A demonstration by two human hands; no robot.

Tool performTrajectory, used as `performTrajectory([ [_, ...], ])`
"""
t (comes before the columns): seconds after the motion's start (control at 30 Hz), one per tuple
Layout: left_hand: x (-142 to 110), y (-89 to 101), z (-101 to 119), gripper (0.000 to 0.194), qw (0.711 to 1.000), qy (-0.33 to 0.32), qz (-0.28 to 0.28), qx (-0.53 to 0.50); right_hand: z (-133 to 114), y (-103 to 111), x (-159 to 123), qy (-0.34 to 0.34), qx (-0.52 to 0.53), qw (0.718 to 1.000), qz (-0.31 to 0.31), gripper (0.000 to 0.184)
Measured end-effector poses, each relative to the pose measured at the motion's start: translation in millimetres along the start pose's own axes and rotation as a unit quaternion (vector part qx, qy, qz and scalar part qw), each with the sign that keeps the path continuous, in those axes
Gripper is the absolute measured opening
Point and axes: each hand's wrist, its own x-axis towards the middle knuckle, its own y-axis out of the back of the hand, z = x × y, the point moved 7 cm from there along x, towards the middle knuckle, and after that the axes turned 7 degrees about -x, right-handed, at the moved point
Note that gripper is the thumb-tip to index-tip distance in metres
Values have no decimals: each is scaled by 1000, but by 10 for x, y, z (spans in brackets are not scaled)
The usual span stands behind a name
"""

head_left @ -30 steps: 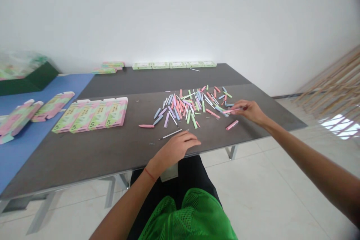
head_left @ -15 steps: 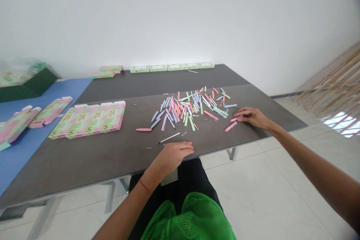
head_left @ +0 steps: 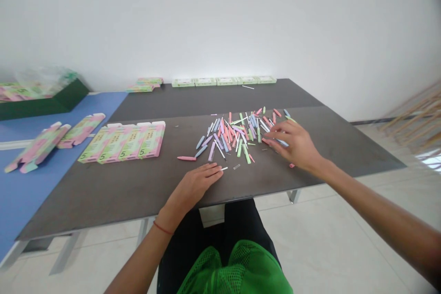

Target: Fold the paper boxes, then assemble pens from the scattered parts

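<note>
A heap of pastel pen parts [head_left: 229,135] lies mid-table: pink, blue, green and purple barrels mixed with thin white refills. My left hand [head_left: 198,181] rests near the front edge, fingers flat and extended; the tip of a white refill [head_left: 224,168] pokes out from under them. Over the heap's right side is my right hand [head_left: 294,144], its fingers apart and reaching down among the parts; I see nothing held in it. Below its wrist a pink barrel [head_left: 291,165] shows only in part. A lone pink pen piece [head_left: 186,158] lies left of the heap.
Several pink-green cartons [head_left: 151,140] lie in a row to the left, with more opened cartons [head_left: 81,131] on the blue surface. At the back stand flat boxes [head_left: 225,81]. A dark green bin [head_left: 70,96] is at far left.
My right hand let go of a pink barrel beside another one at the right, then moved left to the heap. My left hand slid left onto the white refill. The view shifted slightly.
</note>
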Motion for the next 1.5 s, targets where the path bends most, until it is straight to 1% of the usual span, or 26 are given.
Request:
performTrajectory([
  [0.07,-96,60,-100,41,999,-5,6,-41,-303,-136,245,46,10,999,-25,22],
  [0.13,-195,133,-215,40,996,1,17,-91,-519,-320,477,77,34,995,-46,23],
  [0.27,-358,276,-489,40,982,21,41,-183,-857,-819,846,156,107,976,-109,25],
  [0.33,-416,345,-624,38,975,18,58,-215,-1010,-1051,947,199,107,965,-135,21],
  [0.4,-464,402,-747,35,970,11,69,-234,-1138,-1244,986,232,82,955,-165,17],
  [0.47,-507,449,-845,32,969,10,76,-237,-1225,-1369,983,253,46,948,-187,13],
  [0.5,-526,474,-877,31,968,10,81,-235,-1252,-1401,974,259,30,946,-193,15],
  [0.6,-559,554,-873,28,969,7,96,-227,-1288,-1383,941,278,1,943,-185,19],
  [0.7,-509,625,-745,30,973,23,108,-204,-1282,-1235,929,282,-12,949,-140,15],
  [0.77,-430,708,-642,27,972,55,157,-169,-1273,-1115,923,267,3,957,-111,16],
  [0.83,-337,780,-570,24,957,118,221,-144,-1272,-1024,900,247,33,963,-103,21],
  [0.9,-203,742,-484,44,947,158,226,-167,-1283,-961,861,225,66,966,-106,24],
  [0.93,-139,713,-435,45,945,168,223,-173,-1286,-932,839,212,84,968,-106,25],
  [0.97,-90,689,-392,40,942,174,226,-177,-1287,-901,817,197,104,970,-102,25],
  [1.03,-49,668,-334,26,933,185,251,-181,-1264,-838,771,152,162,971,-92,20],
  [1.1,-70,659,-308,19,917,197,284,-201,-1196,-778,724,79,248,962,-77,12],
  [1.13,-90,650,-302,19,907,204,297,-218,-1145,-757,696,31,301,951,-70,10],
  [1.17,-112,639,-297,19,897,211,307,-238,-1090,-749,661,-20,356,932,-66,12],
  [1.23,-142,617,-281,21,879,223,320,-273,-1000,-765,575,-115,456,880,-72,19],
  [1.3,-143,603,-247,21,870,228,327,-292,-950,-800,488,-185,530,823,-88,25],
  [1.4,-103,599,-187,23,865,222,332,-304,-912,-827,391,-246,604,752,-96,32],
  [1.5,-56,608,-113,25,876,214,321,-289,-898,-843,314,-280,645,704,-99,30],
])
